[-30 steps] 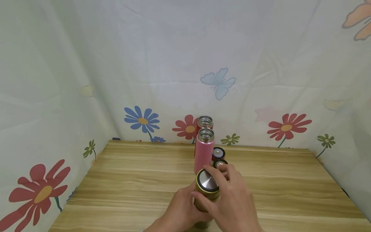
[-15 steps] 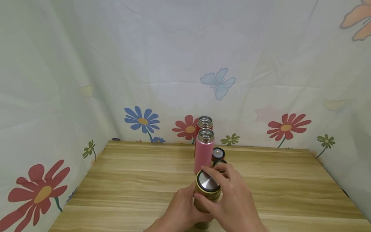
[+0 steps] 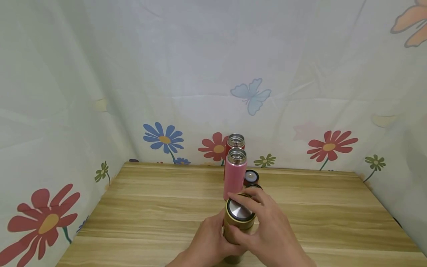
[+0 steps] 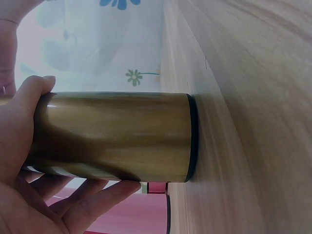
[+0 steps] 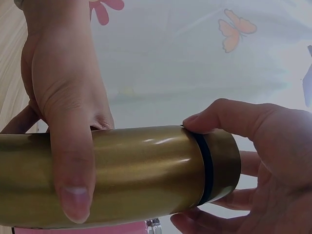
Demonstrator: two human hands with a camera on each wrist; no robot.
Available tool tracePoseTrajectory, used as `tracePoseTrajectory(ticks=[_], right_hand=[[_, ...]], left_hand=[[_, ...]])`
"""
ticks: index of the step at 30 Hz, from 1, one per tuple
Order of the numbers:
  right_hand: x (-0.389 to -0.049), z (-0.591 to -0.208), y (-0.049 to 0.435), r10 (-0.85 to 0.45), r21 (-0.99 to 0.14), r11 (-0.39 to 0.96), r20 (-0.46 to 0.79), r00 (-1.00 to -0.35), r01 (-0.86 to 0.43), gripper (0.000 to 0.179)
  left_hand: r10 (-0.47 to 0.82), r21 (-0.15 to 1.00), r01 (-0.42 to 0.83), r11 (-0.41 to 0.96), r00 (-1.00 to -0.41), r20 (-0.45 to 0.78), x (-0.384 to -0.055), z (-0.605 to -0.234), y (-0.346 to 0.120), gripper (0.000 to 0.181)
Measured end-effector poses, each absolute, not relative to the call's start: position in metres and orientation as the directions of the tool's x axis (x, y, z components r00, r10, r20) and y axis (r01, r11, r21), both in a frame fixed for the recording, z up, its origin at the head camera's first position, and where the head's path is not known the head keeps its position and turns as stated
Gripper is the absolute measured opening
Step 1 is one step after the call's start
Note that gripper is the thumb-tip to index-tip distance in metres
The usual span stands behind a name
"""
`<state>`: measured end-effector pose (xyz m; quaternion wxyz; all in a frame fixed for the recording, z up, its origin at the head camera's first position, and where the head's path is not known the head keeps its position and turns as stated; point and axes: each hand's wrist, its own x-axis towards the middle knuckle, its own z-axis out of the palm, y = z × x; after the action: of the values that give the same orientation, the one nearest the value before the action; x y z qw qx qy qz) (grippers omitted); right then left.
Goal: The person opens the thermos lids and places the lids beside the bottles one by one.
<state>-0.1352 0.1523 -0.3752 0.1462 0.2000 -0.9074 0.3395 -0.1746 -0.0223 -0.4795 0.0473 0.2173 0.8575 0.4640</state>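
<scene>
A gold thermos bottle (image 4: 117, 136) stands upright near the front of the table, its black-edged base right at the wood in the left wrist view. My left hand (image 3: 208, 239) grips its body, thumb on one side and fingers on the other. Its lid (image 3: 239, 210), with a brushed silver disc on top and a dark band below, is on the bottle. Around that lid my right hand (image 5: 273, 146) curls its thumb and fingers. Just behind stands a pink thermos bottle (image 3: 234, 178) with a bare steel mouth.
A red thermos bottle (image 3: 228, 149), also lidless, is partly hidden behind the pink one. Two lids (image 3: 251, 177) lie underside up to the right of these bottles, the nearer one partly covered by my right hand. A flowered curtain (image 3: 186, 85) encloses the wooden table (image 3: 160, 207).
My right hand has turned a little counterclockwise on the lid, its fingertips shifting left and its thumb nearer to me. The left hand and the other bottles stay in place.
</scene>
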Motion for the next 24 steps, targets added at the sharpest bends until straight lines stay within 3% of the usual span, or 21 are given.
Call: tracePoseTrajectory(ticks=[13,20,24], right_hand=[[-0.1357,-0.376,0.1542,-0.292,-0.547,0.671,0.425,-0.857,-0.5,0.07],[-0.1359,-0.3761,0.1509,-0.244,-0.591,0.686,0.362,-0.9,-0.424,0.07],[-0.1348,-0.3769,0.1488,-0.195,-0.556,0.737,0.37,-0.908,-0.384,0.075]], left_hand=[[0.415,0.814,0.325,0.482,-0.903,0.114,-0.1745,-0.4789,-0.0225,0.067],[0.423,0.826,0.334,0.455,-0.897,0.13,-0.1755,-0.4806,-0.0221,0.067],[0.417,0.831,0.33,0.448,-0.899,0.132,-0.1753,-0.4816,-0.0212,0.069]])
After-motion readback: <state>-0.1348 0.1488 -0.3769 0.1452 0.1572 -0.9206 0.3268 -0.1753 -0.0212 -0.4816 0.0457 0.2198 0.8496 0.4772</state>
